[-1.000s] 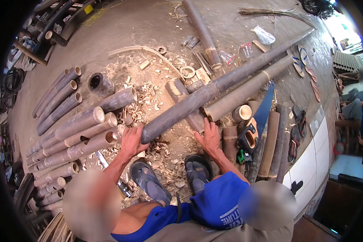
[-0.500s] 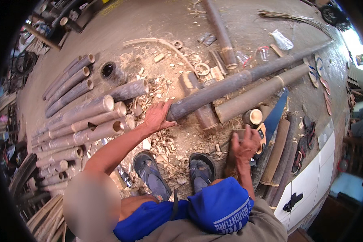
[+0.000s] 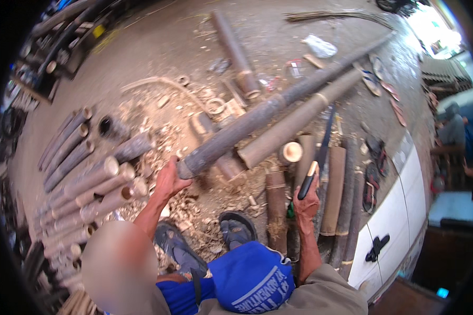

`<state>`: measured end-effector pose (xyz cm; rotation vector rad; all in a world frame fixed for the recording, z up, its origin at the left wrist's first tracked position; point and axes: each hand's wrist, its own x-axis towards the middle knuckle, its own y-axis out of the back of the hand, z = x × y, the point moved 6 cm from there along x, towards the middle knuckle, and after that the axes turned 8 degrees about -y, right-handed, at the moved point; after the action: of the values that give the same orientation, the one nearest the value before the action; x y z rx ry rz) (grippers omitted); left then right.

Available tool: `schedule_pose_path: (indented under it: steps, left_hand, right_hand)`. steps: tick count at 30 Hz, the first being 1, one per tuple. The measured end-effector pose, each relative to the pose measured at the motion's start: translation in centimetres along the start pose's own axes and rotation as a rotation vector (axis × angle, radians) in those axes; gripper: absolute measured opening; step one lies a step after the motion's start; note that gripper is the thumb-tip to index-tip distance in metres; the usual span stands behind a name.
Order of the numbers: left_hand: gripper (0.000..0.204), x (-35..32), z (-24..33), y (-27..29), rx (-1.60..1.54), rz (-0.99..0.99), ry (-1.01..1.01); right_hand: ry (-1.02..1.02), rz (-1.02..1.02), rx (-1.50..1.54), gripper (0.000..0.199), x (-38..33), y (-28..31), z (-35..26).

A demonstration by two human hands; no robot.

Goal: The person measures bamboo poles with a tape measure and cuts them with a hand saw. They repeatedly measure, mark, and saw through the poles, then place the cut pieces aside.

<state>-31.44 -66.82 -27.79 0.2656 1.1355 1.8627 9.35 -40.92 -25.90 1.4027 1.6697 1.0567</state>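
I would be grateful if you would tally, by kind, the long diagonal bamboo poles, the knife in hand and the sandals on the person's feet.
Long bamboo poles: 2, dark pole at the left hand, pale pole
Long knife: 1, in the right hand
Worn sandals: 2, left sandal, right sandal
Total: 5
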Motion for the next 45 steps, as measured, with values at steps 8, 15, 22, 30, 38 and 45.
schedule_pose_path:
  steps: [8,15,22,30,38,45]
  left_hand:
    - [0.083,5.3,1.2,-3.1,-0.427,0.109,-0.036]
    - [0.103,5.1,-1.4,-4.0,-0.471,-0.062,0.143]
    - [0.064,2.2,0.7,-5.8,-0.384,0.459,0.162]
    - [0.031,2.9,3.6,-5.3,-0.079,0.636,0.023]
    - [0.021,5.6,0.5,-6.1,0.269,0.471,-0.179]
    - [0.028,5.2,2.3,-4.6,0.056,0.426,0.075]
  right_hand:
    - [-0.087,0.020,0.743,0.067,-1.7,5.6,0.0]
    - [0.106,-0.397,0.796,0.071,-9.1,3.8,-4.5]
    - [0.263,-0.642,0.766,0.065,-12.4,2.3,-9.1]
    - [0.304,-0.668,0.707,0.062,-12.8,2.4,-10.0]
    - [0.350,-0.643,0.739,0.062,-13.5,2.7,-12.1]
    - [0.338,-0.679,0.672,0.061,-13.9,1.9,-12.0]
